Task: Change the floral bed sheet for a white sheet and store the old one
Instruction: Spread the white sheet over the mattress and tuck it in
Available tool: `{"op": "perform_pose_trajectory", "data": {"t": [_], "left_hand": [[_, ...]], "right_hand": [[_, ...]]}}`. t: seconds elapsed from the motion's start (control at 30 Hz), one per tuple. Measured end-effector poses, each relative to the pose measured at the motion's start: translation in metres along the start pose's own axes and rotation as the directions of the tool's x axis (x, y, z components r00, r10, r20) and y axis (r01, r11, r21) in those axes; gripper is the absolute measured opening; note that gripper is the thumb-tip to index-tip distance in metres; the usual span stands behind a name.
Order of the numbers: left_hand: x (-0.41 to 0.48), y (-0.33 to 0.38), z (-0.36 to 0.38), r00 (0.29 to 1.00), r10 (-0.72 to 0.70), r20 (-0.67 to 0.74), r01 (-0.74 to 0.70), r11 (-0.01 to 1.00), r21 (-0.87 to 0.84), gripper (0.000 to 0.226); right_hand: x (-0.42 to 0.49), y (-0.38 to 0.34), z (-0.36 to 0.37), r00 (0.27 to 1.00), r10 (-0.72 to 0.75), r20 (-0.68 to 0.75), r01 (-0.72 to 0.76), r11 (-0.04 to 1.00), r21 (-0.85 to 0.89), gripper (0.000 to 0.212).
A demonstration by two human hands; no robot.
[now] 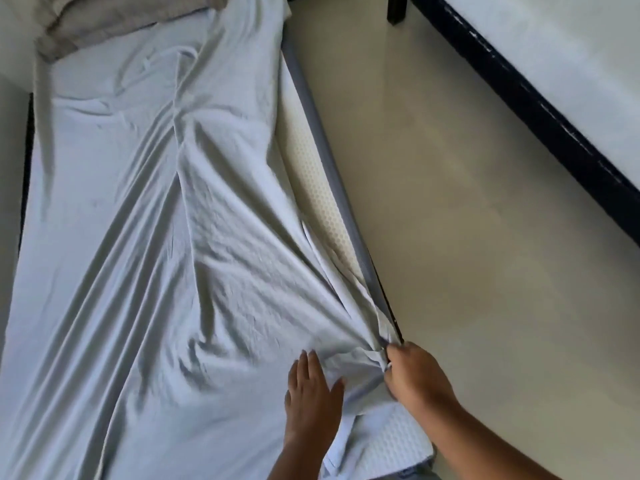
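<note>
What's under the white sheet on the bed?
A mattress with a honeycomb-quilted top shows bare along the right edge and near corner. The white sheet covers the rest.

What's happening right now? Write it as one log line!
step: fitting wrinkled white fabric sheet | left hand: flat on sheet | right hand: grips bunched sheet edge | cream quilted mattress side: uncovered
</note>
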State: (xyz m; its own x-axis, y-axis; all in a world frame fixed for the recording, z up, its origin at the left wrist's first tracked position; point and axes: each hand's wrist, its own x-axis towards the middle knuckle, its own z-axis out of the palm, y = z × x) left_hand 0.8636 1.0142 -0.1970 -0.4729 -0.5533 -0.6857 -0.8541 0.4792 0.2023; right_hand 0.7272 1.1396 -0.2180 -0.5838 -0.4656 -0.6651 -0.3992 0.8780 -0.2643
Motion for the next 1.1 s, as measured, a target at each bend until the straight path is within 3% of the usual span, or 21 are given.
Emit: {"op": "perform_pose_trajectory", "data": {"t": [0.1, 0.17, 0.27, 0.37, 0.43, 0.53, 0.63, 0.7, 0.8, 0.9, 1.0, 1.07, 1.1], "left_hand": [[-0.007, 0.016, 0.011, 0.997, 0.066, 0.050, -0.061, 0.995, -0.079, 0.113], [-0.008, 0.032, 0.023, 0.993, 0.107, 0.049, -0.106, 0.994, -0.019, 0.120], [-0.001, 0.029, 0.058, 0.982, 0.188, 0.018, -0.189, 0.981, 0.045, 0.096], [0.001, 0.034, 0.077, 0.967, 0.251, 0.041, -0.251, 0.968, 0.001, 0.095], [0.000, 0.036, 0.089, 0.968, 0.250, 0.021, -0.250, 0.968, -0.010, 0.097], [-0.010, 0.046, 0.068, 0.965, 0.254, 0.069, -0.247, 0.965, -0.094, 0.088], [-0.024, 0.049, 0.060, 0.978, 0.104, 0.178, -0.061, 0.970, -0.234, 0.041], [-0.033, 0.056, 0.060, 0.960, 0.076, 0.269, 0.004, 0.959, -0.284, 0.010], [-0.058, 0.070, 0.069, 0.884, 0.177, 0.433, -0.040, 0.951, -0.307, 0.023], [-0.080, 0.073, 0.080, 0.854, 0.244, 0.460, -0.087, 0.937, -0.337, 0.017], [-0.075, 0.059, 0.084, 0.917, 0.230, 0.327, -0.156, 0.959, -0.238, 0.041], [-0.072, 0.044, 0.084, 0.950, 0.235, 0.204, -0.217, 0.970, -0.107, 0.051], [-0.072, 0.036, 0.084, 0.965, 0.223, 0.141, -0.221, 0.975, -0.034, 0.053]], "right_hand": [[-0.039, 0.052, 0.008, 0.967, 0.254, 0.029, -0.256, 0.957, 0.140, 0.021], [-0.055, 0.078, 0.017, 0.910, 0.411, 0.057, -0.411, 0.875, 0.254, 0.027], [-0.048, 0.096, 0.027, 0.861, 0.488, 0.142, -0.502, 0.772, 0.389, 0.037], [-0.031, 0.092, 0.018, 0.806, 0.558, 0.196, -0.579, 0.677, 0.454, 0.040], [-0.021, 0.082, 0.012, 0.789, 0.600, 0.129, -0.577, 0.653, 0.491, 0.043], [-0.017, 0.052, 0.012, 0.837, 0.542, -0.071, -0.404, 0.701, 0.587, 0.054], [-0.021, 0.021, 0.026, 0.904, 0.426, -0.032, -0.331, 0.746, 0.578, 0.065], [-0.021, 0.017, 0.041, 0.917, 0.399, 0.016, -0.345, 0.772, 0.534, 0.048], [-0.030, 0.034, 0.046, 0.902, 0.428, -0.053, -0.337, 0.778, 0.531, 0.005], [-0.045, 0.081, 0.046, 0.821, 0.567, -0.066, -0.449, 0.713, 0.539, 0.011], [-0.061, 0.127, 0.048, 0.747, 0.665, 0.002, -0.584, 0.655, 0.479, 0.025], [-0.068, 0.129, 0.047, 0.738, 0.673, -0.045, -0.609, 0.693, 0.385, 0.036], [-0.069, 0.122, 0.046, 0.771, 0.627, -0.113, -0.559, 0.751, 0.352, 0.040]]}}
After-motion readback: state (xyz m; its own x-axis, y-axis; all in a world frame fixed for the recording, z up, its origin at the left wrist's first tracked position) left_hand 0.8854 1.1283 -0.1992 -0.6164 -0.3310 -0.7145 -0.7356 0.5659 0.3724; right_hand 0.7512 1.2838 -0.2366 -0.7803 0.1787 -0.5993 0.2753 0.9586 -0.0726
